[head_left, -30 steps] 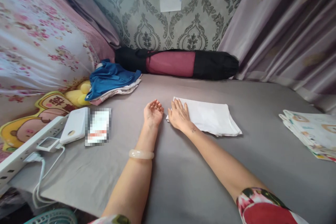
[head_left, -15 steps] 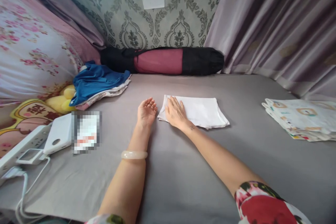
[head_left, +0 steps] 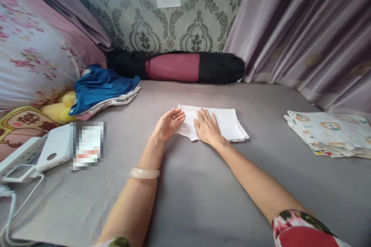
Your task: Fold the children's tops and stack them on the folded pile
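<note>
A white folded cloth garment (head_left: 227,125) lies flat on the grey sheet in front of me. My right hand (head_left: 208,126) rests palm down on its middle, fingers spread. At the cloth's left edge is my left hand (head_left: 169,124), palm turned inward and upward, fingers loosely bent and apart, with nothing in it. Its fingertips overlap the cloth's left end from this view; whether they touch it I cannot tell. A pale bangle (head_left: 145,173) circles my left wrist.
To the right lies a stack of folded printed cloth (head_left: 333,127). At left are a blue garment (head_left: 101,87) on other clothes, a yellow plush toy (head_left: 58,110), a white power bank (head_left: 55,146) and a power strip (head_left: 24,154). A black and maroon rolled bag (head_left: 174,67) lies along the wall.
My right hand has slid rightward across the white cloth, from its left part to its middle. My left hand has moved right, up to the cloth's left edge. The view has shifted slightly.
</note>
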{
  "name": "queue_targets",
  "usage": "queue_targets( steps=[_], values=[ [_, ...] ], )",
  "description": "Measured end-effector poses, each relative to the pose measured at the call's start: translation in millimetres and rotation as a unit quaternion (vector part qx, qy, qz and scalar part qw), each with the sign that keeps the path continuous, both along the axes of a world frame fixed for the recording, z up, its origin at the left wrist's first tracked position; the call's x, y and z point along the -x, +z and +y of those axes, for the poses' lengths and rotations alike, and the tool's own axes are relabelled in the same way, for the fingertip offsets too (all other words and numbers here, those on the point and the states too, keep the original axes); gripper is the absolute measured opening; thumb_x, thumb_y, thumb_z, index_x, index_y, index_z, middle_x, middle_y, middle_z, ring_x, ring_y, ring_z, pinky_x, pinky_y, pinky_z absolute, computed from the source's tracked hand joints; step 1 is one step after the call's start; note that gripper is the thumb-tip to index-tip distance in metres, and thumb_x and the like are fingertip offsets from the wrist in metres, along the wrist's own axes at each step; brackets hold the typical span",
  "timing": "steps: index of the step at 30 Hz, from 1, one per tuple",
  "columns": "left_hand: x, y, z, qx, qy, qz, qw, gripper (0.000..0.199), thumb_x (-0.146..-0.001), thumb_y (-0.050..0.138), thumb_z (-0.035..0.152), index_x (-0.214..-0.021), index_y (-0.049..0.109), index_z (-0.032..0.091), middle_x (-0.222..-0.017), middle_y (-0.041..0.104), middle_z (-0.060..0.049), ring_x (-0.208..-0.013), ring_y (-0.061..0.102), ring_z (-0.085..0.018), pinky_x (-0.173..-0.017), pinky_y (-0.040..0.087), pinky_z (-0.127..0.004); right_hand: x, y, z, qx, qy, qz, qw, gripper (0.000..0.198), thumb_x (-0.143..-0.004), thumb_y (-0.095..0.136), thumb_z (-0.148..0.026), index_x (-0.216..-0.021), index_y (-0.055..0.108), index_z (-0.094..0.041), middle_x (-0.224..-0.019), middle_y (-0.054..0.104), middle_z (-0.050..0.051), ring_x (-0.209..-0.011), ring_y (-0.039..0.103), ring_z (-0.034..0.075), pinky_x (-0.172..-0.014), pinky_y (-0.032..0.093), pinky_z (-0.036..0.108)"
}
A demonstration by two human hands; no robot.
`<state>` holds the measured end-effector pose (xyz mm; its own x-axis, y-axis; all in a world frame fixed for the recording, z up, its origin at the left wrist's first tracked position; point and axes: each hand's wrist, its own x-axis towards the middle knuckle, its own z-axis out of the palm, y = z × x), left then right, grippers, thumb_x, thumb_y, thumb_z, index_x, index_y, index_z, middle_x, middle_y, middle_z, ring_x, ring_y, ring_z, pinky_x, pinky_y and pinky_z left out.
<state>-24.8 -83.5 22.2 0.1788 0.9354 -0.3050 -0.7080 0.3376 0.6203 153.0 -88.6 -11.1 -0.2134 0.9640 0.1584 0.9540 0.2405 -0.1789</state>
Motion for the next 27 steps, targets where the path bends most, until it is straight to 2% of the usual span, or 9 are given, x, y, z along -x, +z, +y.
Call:
queue_targets(
  steps=[7,11,17,22,27],
  values=[
    [-3,-6.2,0,0.020,-0.061,0.059,0.996,0.019,-0.092,0.051,0.016,-0.085,0.067,0.009,-0.083,0.070,-0.011,-0.074,0.069,-0.015,-0.074,0.057,-0.025,-2,3,1,0.010,0.006,0.011,1.000,0.058,-0.101,0.021,-0.036,-0.149,0.035,-0.006,-0.158,0.027,0.014,-0.148,0.018,0.025,-0.119,0.012,0.047],
    [-2,-6.7,1,0.025,-0.061,0.067,0.996,0.021,-0.093,0.049,0.016,-0.085,0.067,0.009,-0.083,0.071,-0.011,-0.076,0.070,-0.015,-0.075,0.058,-0.026,-14,9,1,0.027,0.000,0.008,1.000,0.058,-0.101,0.020,-0.036,-0.150,0.033,-0.008,-0.160,0.024,0.013,-0.148,0.017,0.025,-0.119,0.014,0.049],
    [-2,-7.8,2,0.029,-0.056,0.065,0.996,0.020,-0.093,0.049,0.014,-0.086,0.067,0.008,-0.083,0.071,-0.012,-0.074,0.070,-0.016,-0.073,0.059,-0.027,-38,7,-4,0.012,-0.008,-0.033,0.999,0.057,-0.100,0.023,-0.035,-0.149,0.035,-0.008,-0.160,0.023,0.015,-0.148,0.016,0.026,-0.120,0.009,0.049],
    [-2,-7.9,2,0.032,-0.050,0.059,0.997,0.016,-0.091,0.052,0.014,-0.088,0.067,0.008,-0.084,0.071,-0.012,-0.075,0.071,-0.017,-0.073,0.059,-0.028,-40,2,-6,0.027,-0.013,-0.025,0.999,0.058,-0.101,0.023,-0.037,-0.150,0.033,-0.008,-0.159,0.025,0.013,-0.148,0.018,0.025,-0.119,0.010,0.048],
    [-1,-4.7,-1,0.037,-0.041,0.063,0.996,0.017,-0.092,0.050,0.014,-0.087,0.066,0.009,-0.083,0.070,-0.011,-0.077,0.070,-0.017,-0.072,0.059,-0.028,-40,6,-5,0.037,-0.012,-0.002,0.999,0.058,-0.100,0.022,-0.036,-0.150,0.033,-0.009,-0.159,0.025,0.013,-0.148,0.018,0.024,-0.120,0.009,0.046]
  ],
)
